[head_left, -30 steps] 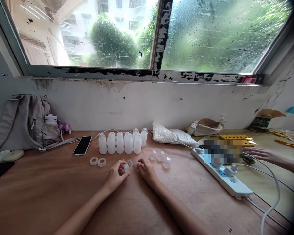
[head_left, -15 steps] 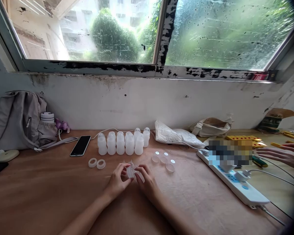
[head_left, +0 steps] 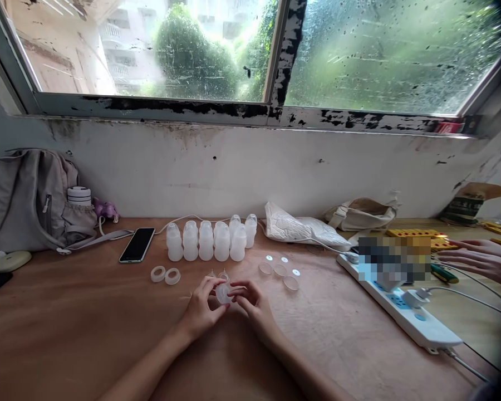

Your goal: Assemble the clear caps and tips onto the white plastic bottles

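My left hand (head_left: pixel 200 309) pinches a small translucent round cap-like piece (head_left: pixel 222 293) by its edge, above the tabletop. The fingertips of my right hand (head_left: pixel 254 312) close on the right side of that same piece. Just beyond my fingers, small clear teats (head_left: pixel 223 275) stand on the table, partly hidden by the hands. Two whitish rings (head_left: pixel 172 276) lie to the left. On the right are several clear discs (head_left: pixel 291 283) and several small white discs (head_left: pixel 269 258). Behind all this stands a cluster of frosted small baby bottles (head_left: pixel 206 242) with clear domed caps.
A phone (head_left: pixel 137 245) and a grey backpack (head_left: pixel 29 200) are at the left. A white padded pouch (head_left: pixel 300 225) lies by the wall. The power strip (head_left: pixel 426 328) with cables runs along the right. Another person's hand (head_left: pixel 480 259) is at the far right near yellow parts.
The translucent piece has turned so its round face shows more. My right fingers have shifted and straightened across its side. The view has tipped slightly.
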A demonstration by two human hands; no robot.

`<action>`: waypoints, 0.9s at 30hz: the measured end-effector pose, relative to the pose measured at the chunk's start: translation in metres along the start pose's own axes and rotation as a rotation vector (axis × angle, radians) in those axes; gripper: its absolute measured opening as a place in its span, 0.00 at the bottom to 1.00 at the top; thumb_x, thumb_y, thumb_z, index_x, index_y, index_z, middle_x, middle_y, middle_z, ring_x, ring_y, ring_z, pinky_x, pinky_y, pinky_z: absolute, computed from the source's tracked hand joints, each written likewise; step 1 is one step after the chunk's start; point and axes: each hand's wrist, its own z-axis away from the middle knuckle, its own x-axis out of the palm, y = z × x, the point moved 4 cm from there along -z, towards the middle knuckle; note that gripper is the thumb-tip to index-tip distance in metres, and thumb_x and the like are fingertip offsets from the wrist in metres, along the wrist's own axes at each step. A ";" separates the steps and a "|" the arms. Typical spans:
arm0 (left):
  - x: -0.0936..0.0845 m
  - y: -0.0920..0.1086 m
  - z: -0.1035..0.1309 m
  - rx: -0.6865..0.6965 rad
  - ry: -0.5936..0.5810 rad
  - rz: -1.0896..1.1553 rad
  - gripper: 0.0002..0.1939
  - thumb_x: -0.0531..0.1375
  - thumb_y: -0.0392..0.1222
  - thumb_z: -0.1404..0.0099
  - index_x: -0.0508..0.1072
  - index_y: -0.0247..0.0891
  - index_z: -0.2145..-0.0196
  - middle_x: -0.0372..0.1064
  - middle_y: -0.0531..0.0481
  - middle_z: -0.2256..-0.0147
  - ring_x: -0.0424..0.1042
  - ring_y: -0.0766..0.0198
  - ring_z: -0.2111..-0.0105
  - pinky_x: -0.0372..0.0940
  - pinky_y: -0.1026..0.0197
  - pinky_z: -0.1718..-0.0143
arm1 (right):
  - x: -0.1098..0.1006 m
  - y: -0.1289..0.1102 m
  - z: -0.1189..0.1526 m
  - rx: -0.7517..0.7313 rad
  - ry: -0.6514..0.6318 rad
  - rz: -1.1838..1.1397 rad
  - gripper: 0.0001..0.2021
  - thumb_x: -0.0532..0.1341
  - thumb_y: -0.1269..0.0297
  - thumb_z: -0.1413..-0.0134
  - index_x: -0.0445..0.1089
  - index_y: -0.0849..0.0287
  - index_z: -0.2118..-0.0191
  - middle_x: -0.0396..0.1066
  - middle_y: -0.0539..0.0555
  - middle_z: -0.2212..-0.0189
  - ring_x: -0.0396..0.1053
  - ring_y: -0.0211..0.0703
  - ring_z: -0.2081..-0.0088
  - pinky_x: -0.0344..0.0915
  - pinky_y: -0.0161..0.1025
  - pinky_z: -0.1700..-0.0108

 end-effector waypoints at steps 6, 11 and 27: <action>-0.005 0.010 0.004 0.065 0.012 -0.016 0.20 0.58 0.34 0.47 0.63 0.40 0.54 0.65 0.46 0.56 0.64 0.58 0.55 0.60 0.56 0.53 | -0.006 0.014 -0.005 0.170 0.035 -0.198 0.11 0.60 0.67 0.58 0.66 0.60 0.64 0.67 0.51 0.72 0.66 0.37 0.74 0.64 0.35 0.73; -0.004 0.009 0.005 0.065 -0.021 -0.007 0.23 0.55 0.33 0.45 0.60 0.41 0.50 0.64 0.46 0.52 0.62 0.58 0.51 0.57 0.55 0.50 | 0.006 0.023 -0.002 0.311 -0.142 -0.362 0.14 0.62 0.65 0.59 0.66 0.62 0.62 0.67 0.51 0.75 0.66 0.36 0.77 0.64 0.35 0.76; 0.013 -0.005 0.014 -0.326 0.019 0.322 0.19 0.52 0.46 0.40 0.60 0.35 0.53 0.67 0.47 0.67 0.68 0.66 0.74 0.64 0.64 0.73 | 0.006 0.028 -0.004 0.186 -0.195 -0.119 0.18 0.61 0.56 0.56 0.64 0.61 0.60 0.67 0.48 0.78 0.64 0.33 0.81 0.64 0.33 0.79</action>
